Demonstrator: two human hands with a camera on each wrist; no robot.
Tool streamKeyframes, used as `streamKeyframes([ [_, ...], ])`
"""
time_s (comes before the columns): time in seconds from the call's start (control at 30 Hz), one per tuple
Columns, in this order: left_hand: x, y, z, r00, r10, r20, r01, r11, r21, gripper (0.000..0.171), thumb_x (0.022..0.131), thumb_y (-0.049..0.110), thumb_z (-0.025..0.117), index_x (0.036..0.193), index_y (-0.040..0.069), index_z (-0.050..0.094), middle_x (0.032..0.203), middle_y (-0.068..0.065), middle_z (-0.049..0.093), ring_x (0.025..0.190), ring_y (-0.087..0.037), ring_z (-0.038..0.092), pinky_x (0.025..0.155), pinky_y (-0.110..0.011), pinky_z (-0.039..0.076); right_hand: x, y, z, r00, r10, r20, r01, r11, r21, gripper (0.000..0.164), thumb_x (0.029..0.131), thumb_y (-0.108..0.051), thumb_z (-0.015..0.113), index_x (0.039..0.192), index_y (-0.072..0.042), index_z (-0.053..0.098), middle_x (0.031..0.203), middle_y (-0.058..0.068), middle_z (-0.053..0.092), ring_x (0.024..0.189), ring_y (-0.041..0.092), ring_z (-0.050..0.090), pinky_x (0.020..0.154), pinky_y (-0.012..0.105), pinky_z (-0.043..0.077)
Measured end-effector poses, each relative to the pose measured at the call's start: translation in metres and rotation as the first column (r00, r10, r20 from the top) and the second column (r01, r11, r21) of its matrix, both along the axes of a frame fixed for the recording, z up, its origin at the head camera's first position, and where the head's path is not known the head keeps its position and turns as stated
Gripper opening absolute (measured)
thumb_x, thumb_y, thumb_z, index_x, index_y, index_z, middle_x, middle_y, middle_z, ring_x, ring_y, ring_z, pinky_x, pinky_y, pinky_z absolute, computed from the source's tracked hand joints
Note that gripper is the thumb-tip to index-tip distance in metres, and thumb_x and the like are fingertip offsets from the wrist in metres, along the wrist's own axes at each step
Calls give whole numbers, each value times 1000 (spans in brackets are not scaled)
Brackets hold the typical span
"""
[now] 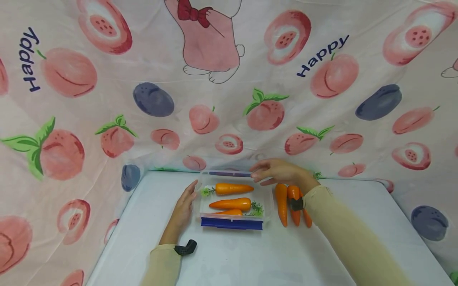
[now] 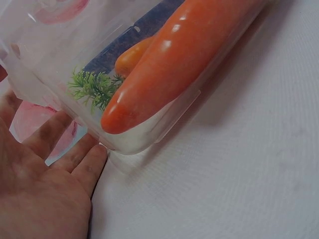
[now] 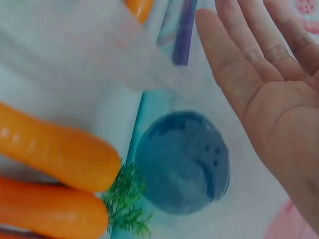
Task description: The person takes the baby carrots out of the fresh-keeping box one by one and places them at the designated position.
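Observation:
A clear plastic box (image 1: 268, 200) with blue latches (image 1: 231, 223) sits on the white table, with orange toy carrots (image 1: 234, 188) inside, some showing green leafy tops. My left hand (image 1: 183, 204) touches the left side of the box with extended fingers; in the left wrist view its fingertips are right at the box corner, below a carrot (image 2: 164, 64). Over the far right corner of the box is my right hand (image 1: 280, 171), fingers straight and nothing held in the right wrist view. More carrots (image 1: 282, 204) lie side by side right of the box, partly hidden by the right wrist.
White table (image 1: 229, 258) stretches in front of the box and to both sides. A cloth (image 1: 222, 95) printed with peaches and plums hangs behind the table's far edge. Black wrist cameras (image 1: 186, 247) are strapped on both wrists.

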State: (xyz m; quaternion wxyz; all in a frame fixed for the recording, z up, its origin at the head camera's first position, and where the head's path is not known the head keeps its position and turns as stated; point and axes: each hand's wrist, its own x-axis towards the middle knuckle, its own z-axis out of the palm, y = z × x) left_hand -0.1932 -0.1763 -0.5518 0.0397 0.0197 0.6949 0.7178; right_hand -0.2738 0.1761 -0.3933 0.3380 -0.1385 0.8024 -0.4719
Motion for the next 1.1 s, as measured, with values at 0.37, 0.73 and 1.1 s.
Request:
streamKeyframes([
  [0.37, 0, -1, 1, 1000, 2, 1, -2, 1000, -2, 51, 110, 29, 40, 160, 21, 34, 171, -6, 20, 160, -28, 9, 128, -59, 2, -4, -37, -1, 993, 86, -81, -83, 995, 46, 59, 93, -40, 74, 141, -10, 59, 135, 2, 65, 128, 28, 59, 112, 47, 49],
  [0.73, -1, 0, 1, 1000, -7, -10, 7, 1000, 10, 51, 110, 27, 39, 160, 19, 34, 171, -7, 19, 160, -29, 8, 128, -61, 2, -9, -65, -21, 987, 83, -139, -69, 993, 98, 57, 84, -45, 82, 132, -19, 67, 127, -2, 72, 121, 16, 65, 112, 44, 48],
  [1.1, -1, -1, -1, 1000, -12, -10, 12, 1000, 4, 51, 110, 29, 41, 160, 21, 35, 171, -6, 18, 160, -28, 7, 127, -61, 1, -10, -92, -32, 977, 131, -171, -102, 980, 173, 62, 83, -43, 83, 137, -18, 65, 140, 6, 66, 129, 21, 61, 116, 45, 45],
])
